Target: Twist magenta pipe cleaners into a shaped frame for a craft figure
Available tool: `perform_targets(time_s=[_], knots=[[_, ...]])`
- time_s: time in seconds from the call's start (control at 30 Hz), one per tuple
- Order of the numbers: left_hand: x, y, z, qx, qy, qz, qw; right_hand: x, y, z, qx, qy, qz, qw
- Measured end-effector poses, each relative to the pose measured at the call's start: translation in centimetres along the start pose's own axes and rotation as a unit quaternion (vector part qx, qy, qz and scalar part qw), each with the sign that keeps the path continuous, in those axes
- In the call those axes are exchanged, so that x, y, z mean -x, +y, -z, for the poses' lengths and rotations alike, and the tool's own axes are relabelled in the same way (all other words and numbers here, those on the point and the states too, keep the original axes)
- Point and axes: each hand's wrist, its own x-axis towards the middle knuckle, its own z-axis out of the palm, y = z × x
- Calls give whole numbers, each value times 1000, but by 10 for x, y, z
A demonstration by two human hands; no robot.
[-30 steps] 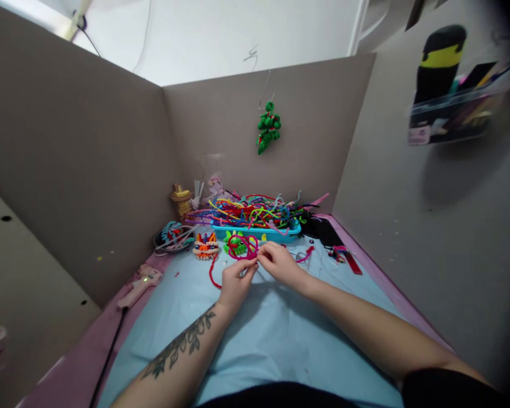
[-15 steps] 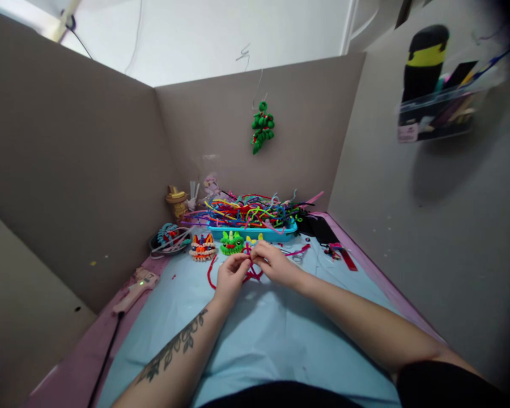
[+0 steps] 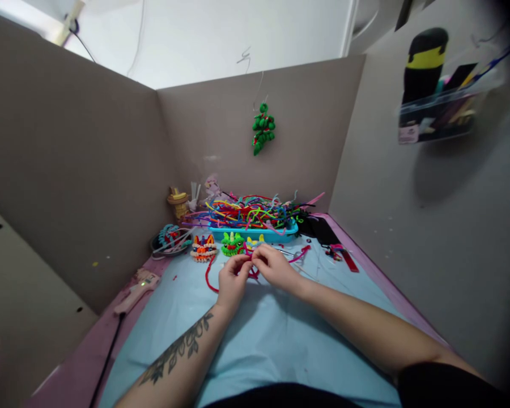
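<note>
My left hand and my right hand meet over the middle of the light blue sheet, fingertips pinched close together. Between them they hold pipe cleaners, red and magenta, bent into a small tangle. A red pipe cleaner curves out to the left of my left hand. The magenta end sticks out past my right hand. My fingers hide much of the tangle. Just beyond my hands sit a green pipe-cleaner animal head, an orange and cream one and a partly covered yellow and blue one.
A blue tray heaped with colourful pipe cleaners stands at the back. A glue gun lies left, a dark bowl behind it. A black phone-like slab lies at right. Grey partitions enclose the table; a green ornament hangs behind.
My hands have shifted slightly, fingers drawn closer together over the tangle. The red pipe cleaner's loop at left has moved a little. Less of the tangle shows below my fingers.
</note>
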Motion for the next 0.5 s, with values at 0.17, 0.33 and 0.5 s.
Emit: perform_targets(time_s=[0.17,0.33,0.5], knots=[[-4,-1,2,22,22,5,1000,-2,-4,1,-53,5,-30,998],[-4,-1,2,40,41,14,998,-1,-2,-2,-94,-5,-61,994],[-5,2,2,33,43,9,998,-1,-1,-3,-84,-6,-69,994]])
